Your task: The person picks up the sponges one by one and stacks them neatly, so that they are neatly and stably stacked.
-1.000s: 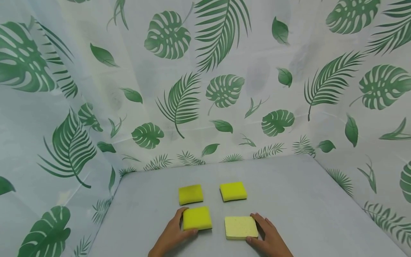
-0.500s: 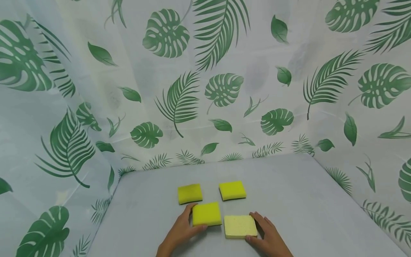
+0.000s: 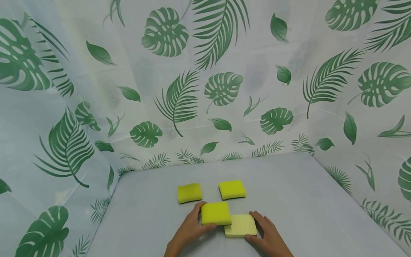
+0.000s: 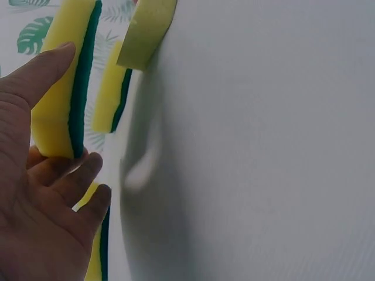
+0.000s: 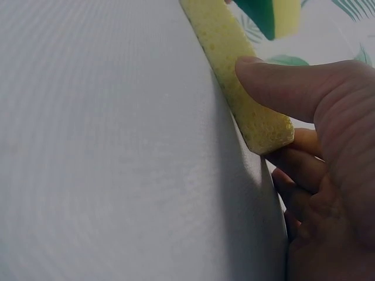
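Observation:
My left hand (image 3: 191, 227) grips a bright yellow sponge (image 3: 216, 213) with a dark green scouring layer underneath, thumb on the near edge and fingers on the far edge. In the left wrist view this scouring sponge (image 4: 61, 99) is raised off the table. Its right corner overlaps a pale yellow porous sponge (image 3: 241, 226) in the head view. That pale sponge lies flat on the table, and my right hand (image 3: 269, 233) holds it by its right end. The right wrist view shows the thumb along the near side of the pale sponge (image 5: 225, 64), with fingers behind it.
Two more yellow scouring sponges lie farther back on the grey-white table (image 3: 289, 200): a left one (image 3: 189, 193) and a right one (image 3: 232, 189). Leaf-printed white sheeting (image 3: 250, 78) hangs behind the table and along both sides.
My left hand has lifted the bright yellow scouring sponge and carried it right, until it overlaps the pale sponge in view. My right hand and the pale sponge have stayed in place.

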Demonstrator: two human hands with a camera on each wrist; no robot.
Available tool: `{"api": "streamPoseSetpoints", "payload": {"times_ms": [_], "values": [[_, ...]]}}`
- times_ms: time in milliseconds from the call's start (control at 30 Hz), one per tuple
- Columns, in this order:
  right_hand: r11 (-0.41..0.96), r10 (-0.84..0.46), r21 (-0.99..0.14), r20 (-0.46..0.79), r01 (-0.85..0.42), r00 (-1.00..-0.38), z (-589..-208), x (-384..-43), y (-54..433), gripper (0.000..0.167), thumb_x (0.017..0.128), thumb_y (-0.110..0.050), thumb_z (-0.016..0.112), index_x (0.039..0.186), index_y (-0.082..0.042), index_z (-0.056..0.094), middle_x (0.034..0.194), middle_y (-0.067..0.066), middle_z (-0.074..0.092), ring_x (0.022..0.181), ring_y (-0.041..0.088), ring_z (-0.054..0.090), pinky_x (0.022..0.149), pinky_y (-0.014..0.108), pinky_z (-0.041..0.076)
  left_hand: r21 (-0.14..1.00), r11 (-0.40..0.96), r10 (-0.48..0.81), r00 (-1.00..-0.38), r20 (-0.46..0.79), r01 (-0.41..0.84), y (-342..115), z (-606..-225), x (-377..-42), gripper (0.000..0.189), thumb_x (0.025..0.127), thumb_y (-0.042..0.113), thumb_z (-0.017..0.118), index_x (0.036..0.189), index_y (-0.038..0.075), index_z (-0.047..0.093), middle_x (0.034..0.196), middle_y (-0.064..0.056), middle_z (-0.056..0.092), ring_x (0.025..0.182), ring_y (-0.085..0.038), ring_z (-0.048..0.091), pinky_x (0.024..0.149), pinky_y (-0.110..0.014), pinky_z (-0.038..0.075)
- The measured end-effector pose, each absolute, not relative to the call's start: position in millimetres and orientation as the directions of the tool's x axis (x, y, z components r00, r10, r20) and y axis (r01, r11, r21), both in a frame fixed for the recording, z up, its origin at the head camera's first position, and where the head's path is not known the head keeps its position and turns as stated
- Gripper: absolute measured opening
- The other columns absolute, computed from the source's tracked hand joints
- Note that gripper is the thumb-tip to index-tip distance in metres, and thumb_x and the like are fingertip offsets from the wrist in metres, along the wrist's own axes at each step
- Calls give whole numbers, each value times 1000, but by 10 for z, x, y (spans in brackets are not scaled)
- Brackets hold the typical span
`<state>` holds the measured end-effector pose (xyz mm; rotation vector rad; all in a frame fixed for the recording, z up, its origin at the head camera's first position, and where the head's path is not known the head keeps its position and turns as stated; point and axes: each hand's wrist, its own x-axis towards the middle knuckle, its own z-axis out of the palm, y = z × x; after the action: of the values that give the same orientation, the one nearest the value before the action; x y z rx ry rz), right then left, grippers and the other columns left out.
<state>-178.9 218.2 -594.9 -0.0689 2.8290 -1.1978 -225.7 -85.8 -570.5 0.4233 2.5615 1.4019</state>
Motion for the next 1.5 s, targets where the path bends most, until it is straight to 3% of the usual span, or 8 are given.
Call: {"api": "streamPoseSetpoints", "payload": {"times_ms": [300, 633, 1067, 1500], "values": [[694, -44, -720, -70, 20, -997, -5937, -1804, 2174, 94, 83, -51, 91, 156, -5, 53, 158, 32, 46, 145, 62, 36, 116, 75, 27, 847, 507, 353, -935, -34, 161, -671, -5686, -2244, 94, 87, 51, 88, 157, 6, 43, 154, -18, 54, 139, -39, 52, 113, -66, 40], [685, -35, -728, -92, 43, -995, -5926, -1795, 2165, 96, 82, -53, 91, 156, -6, 52, 160, 32, 44, 145, 64, 33, 113, 79, 27, 847, 518, 349, -934, -80, 121, -493, -5706, -2251, 95, 85, 56, 88, 157, 11, 44, 156, -16, 53, 139, -36, 53, 115, -64, 39], [701, 5, -704, -148, 110, -989, -5939, -1819, 2128, 98, 80, -53, 92, 157, -8, 53, 161, 30, 44, 145, 65, 31, 108, 83, 30, 859, 499, 376, -921, -100, 110, -306, -5786, -2198, 92, 86, 53, 88, 156, 10, 45, 154, -13, 55, 138, -34, 54, 115, -62, 41], [685, -8, -726, -95, 63, -995, -5921, -1810, 2134, 100, 78, -44, 96, 156, 0, 51, 159, 28, 47, 145, 62, 35, 113, 79, 27, 853, 505, 393, -915, -93, 130, -181, -5774, -2173, 89, 86, 51, 89, 155, 12, 48, 152, -10, 57, 136, -29, 55, 115, -59, 42]]}}
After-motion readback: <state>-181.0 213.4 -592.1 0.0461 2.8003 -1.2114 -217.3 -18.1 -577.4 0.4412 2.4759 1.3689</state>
